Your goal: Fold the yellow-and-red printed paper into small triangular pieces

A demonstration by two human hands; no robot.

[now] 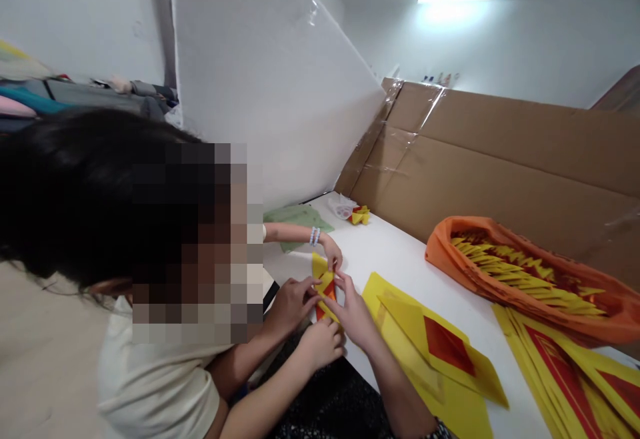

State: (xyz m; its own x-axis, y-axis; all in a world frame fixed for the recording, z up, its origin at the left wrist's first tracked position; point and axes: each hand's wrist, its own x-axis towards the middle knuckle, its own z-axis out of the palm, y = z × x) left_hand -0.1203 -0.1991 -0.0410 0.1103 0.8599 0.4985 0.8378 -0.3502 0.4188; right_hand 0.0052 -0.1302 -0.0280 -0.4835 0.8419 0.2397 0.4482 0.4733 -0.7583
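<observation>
A yellow sheet of paper with red parts (323,267) lies partly folded at the table's near edge. My left hand (293,302) grips it from the left, fingertips closed on the fold. From the right, my right hand (351,311) pinches the same paper between thumb and fingers. Another person's hand (331,251), with a beaded bracelet above it, touches the paper's far end. That person's other hand (323,344) is at the near end, its fingers curled. All these hands cover much of the fold.
Flat yellow sheets with a red square (447,344) lie to the right. An orange bag (437,252) holds many folded yellow pieces. More yellow-red sheets (555,366) sit at the far right. Cardboard (500,152) stands behind the white table (400,246). The other person leans in from the left.
</observation>
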